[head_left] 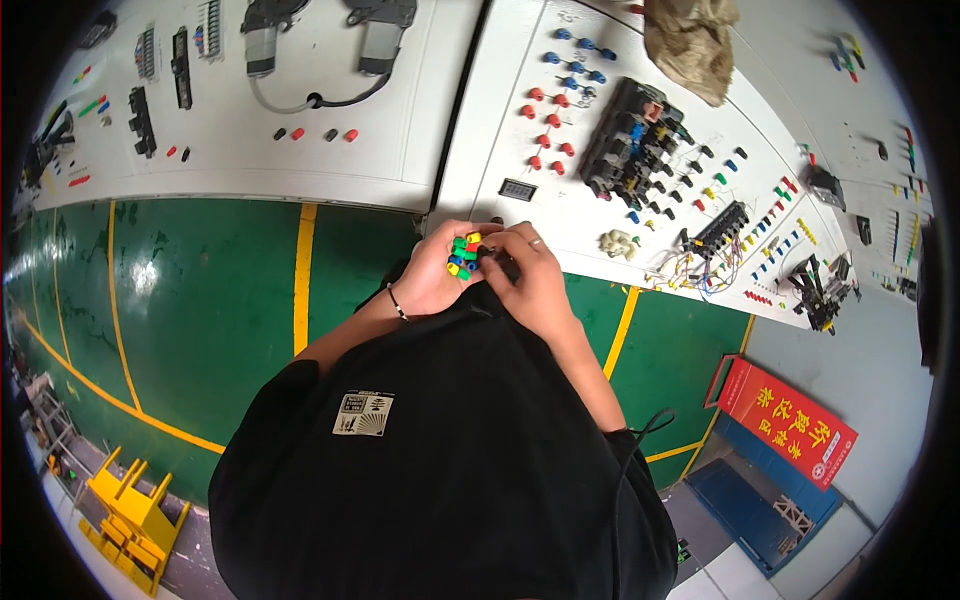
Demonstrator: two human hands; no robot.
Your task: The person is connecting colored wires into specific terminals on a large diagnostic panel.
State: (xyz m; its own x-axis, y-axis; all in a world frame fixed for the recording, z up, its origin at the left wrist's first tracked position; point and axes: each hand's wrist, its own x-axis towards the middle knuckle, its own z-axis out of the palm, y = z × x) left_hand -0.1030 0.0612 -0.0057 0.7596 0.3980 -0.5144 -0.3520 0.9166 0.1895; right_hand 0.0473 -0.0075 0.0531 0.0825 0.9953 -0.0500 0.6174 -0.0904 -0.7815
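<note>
In front of my dark clothing, my left hand (435, 275) cradles several small plastic parts (463, 251) in yellow, green, red and blue. My right hand (530, 280) is bent beside them, thumb and fingers closed around a small dark piece (487, 255); its exact shape is too small to make out. Both hands are at the near edge of a white board (460, 180). On that board are rows of red connectors (536, 140) and blue connectors (575, 68), a black fuse box (620, 140) and a small dark rectangular piece (517, 189).
Another white board (240, 160) on the left carries two motor units (260, 50) and black strips. A wiring cluster (720, 235) sits at the right. Below are the green floor (175, 320) with yellow lines, a red sign (785, 420) and a yellow stand (135, 510).
</note>
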